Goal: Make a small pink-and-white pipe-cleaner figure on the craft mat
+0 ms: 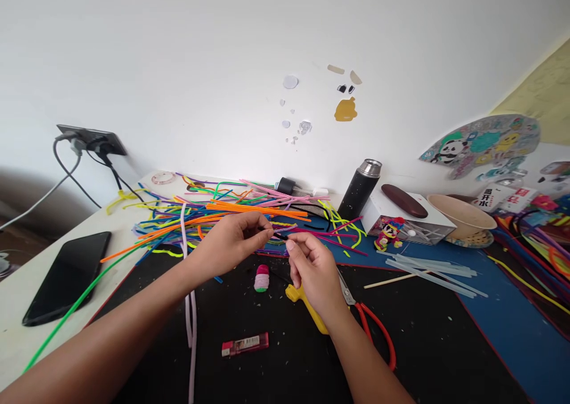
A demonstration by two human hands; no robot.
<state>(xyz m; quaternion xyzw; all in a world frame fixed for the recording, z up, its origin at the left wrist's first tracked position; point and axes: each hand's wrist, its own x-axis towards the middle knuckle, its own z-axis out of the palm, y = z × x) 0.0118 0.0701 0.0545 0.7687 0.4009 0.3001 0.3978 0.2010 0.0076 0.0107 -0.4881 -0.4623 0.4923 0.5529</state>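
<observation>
Between my two hands, above the black mat point(178, 368), is a short black pipe cleaner point(280, 236). My left hand point(238, 240) pinches one end between thumb and forefinger. My right hand point(314, 267) grips the other end, its fingers curled. Just below them stands a small wound pipe-cleaner piece point(262, 278), pink on top, lilac in the middle and green at the bottom. A yellow-handled tool, perhaps a glue gun point(315, 315), lies partly hidden under my right hand. Red-handled scissors point(386, 338) lie beside my right forearm. Nearer me is a pink lighter point(246, 344).
Many coloured pipe cleaners point(222, 208) are heaped behind my hands. A phone point(66, 279) lies at left. Toward the right are a black thermos point(360, 190), a white box point(374, 211), a small figurine point(389, 233), translucent glue sticks point(431, 273) and a bowl point(463, 212).
</observation>
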